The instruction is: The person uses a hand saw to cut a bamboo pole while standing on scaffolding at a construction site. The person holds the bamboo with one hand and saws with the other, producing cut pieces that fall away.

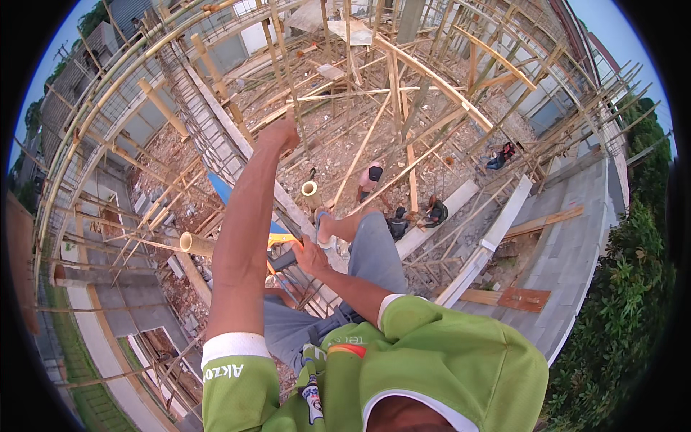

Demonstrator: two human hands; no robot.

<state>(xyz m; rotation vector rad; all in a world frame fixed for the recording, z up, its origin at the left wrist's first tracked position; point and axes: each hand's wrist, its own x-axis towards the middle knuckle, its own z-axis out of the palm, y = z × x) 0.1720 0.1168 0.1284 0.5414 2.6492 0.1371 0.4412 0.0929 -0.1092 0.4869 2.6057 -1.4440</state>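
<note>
My left arm stretches forward over the site, and my left hand (pixel 279 137) is held up with most fingers curled and one seeming to point ahead. I can make out nothing in it. Closer to my body, my right hand (pixel 311 255) is closed round the yellow-orange and black handle of a handsaw (pixel 283 238). Its blue blade runs forward and left, partly hidden behind my left forearm. Beneath it, my bent knee in grey trousers (pixel 378 252) and bare foot (pixel 324 227) are over a narrow concrete wall top (pixel 288 205).
I am high above rubble ground (pixel 338 151) crossed by wooden poles and planks. Pale pipe ends (pixel 309 189) stand near my foot. Several people work below, one in a dark cap (pixel 375 173). Rebar cage (pixel 194 101) lines the beam ahead; a grey block wall (pixel 554 266) stands right.
</note>
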